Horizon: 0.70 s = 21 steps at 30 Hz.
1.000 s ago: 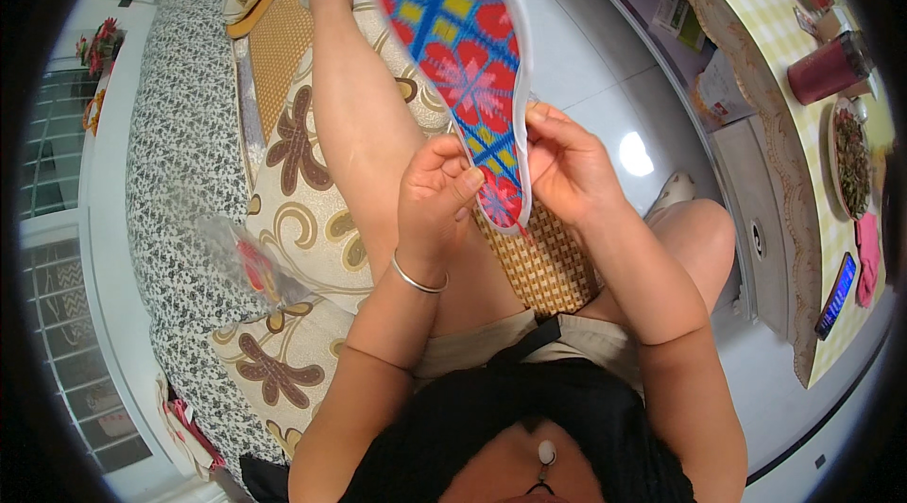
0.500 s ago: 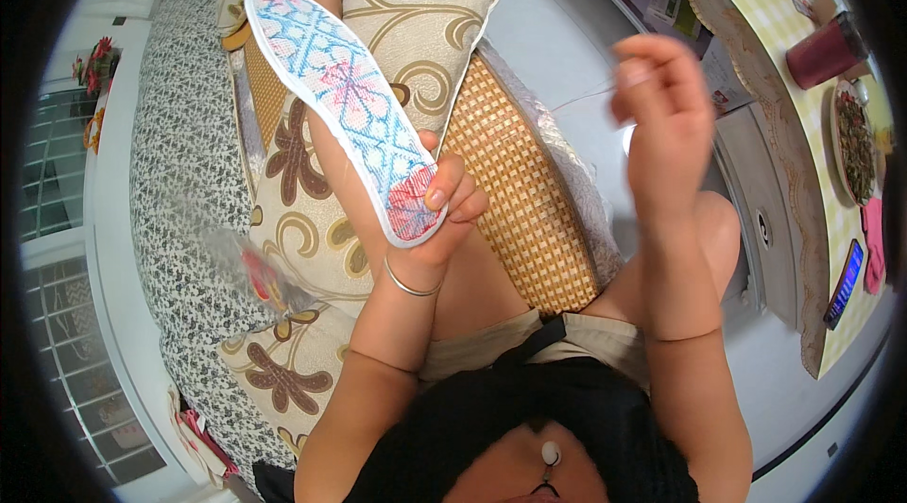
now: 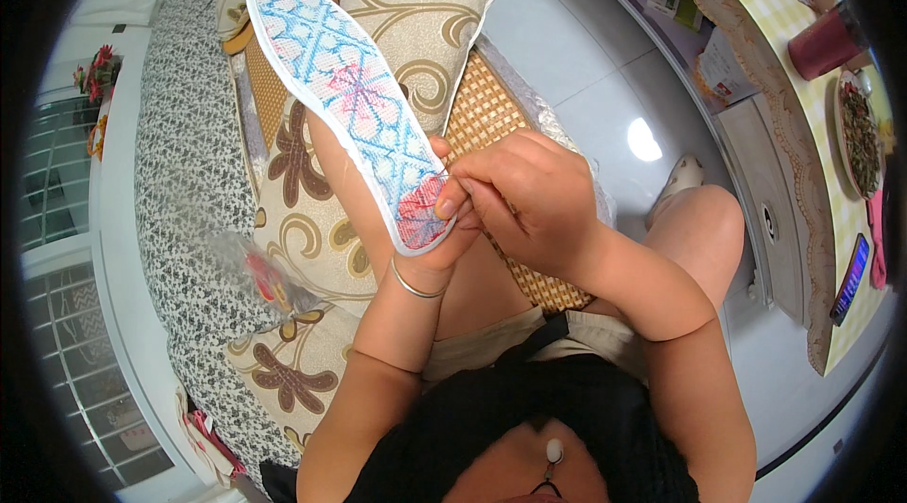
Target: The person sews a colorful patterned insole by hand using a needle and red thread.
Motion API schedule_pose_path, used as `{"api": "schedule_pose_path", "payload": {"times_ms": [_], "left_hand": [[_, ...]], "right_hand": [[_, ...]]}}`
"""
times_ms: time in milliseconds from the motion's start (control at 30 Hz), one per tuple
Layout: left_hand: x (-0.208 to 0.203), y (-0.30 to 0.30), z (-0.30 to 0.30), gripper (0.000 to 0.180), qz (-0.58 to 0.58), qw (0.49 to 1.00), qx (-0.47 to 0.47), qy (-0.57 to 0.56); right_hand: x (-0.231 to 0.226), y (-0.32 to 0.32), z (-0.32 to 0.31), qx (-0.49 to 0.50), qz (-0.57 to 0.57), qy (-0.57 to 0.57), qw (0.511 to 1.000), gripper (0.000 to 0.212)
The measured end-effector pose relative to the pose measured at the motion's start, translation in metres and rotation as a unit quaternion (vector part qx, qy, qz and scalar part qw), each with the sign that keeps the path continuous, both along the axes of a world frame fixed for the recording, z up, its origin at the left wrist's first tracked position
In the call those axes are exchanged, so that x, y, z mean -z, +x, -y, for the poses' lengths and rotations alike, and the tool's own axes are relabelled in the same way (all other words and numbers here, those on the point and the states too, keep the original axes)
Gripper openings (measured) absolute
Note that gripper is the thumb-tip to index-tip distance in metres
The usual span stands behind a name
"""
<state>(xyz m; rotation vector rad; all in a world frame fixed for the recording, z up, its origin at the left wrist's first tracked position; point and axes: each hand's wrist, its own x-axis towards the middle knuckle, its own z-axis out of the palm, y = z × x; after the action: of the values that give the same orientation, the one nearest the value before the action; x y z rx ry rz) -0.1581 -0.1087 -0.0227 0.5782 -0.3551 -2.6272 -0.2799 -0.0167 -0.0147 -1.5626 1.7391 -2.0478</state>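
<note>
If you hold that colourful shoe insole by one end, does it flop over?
Probably not much: the insole sticks out nearly straight though the left hand grips only its heel end, so it seems fairly stiff. It looks thin, so likely light. The right hand pinches its edge.

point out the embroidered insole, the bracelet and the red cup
embroidered insole (image 3: 345, 97), head view, middle of the stitched blue and pink face
bracelet (image 3: 413, 284), head view, silver band on the left wrist
red cup (image 3: 824, 42), head view, its side wall, on the table
</note>
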Motion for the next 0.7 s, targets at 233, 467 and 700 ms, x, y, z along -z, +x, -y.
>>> {"api": "schedule_pose_path", "payload": {"times_ms": [233,467,700], "left_hand": [[-0.002,0.000,-0.003,0.036,-0.026,0.999,0.015,-0.011],[-0.001,0.000,-0.005,0.035,-0.040,0.999,0.016,-0.028],[-0.010,-0.006,-0.012,0.029,0.051,0.983,-0.008,-0.174]], "right_hand": [[0.000,-0.001,-0.001,-0.010,-0.012,0.001,1.000,0.008],[0.002,0.000,-0.001,-0.005,0.000,-0.011,1.000,0.010],[-0.001,-0.005,-0.004,-0.001,-0.026,0.013,1.000,0.009]]}}
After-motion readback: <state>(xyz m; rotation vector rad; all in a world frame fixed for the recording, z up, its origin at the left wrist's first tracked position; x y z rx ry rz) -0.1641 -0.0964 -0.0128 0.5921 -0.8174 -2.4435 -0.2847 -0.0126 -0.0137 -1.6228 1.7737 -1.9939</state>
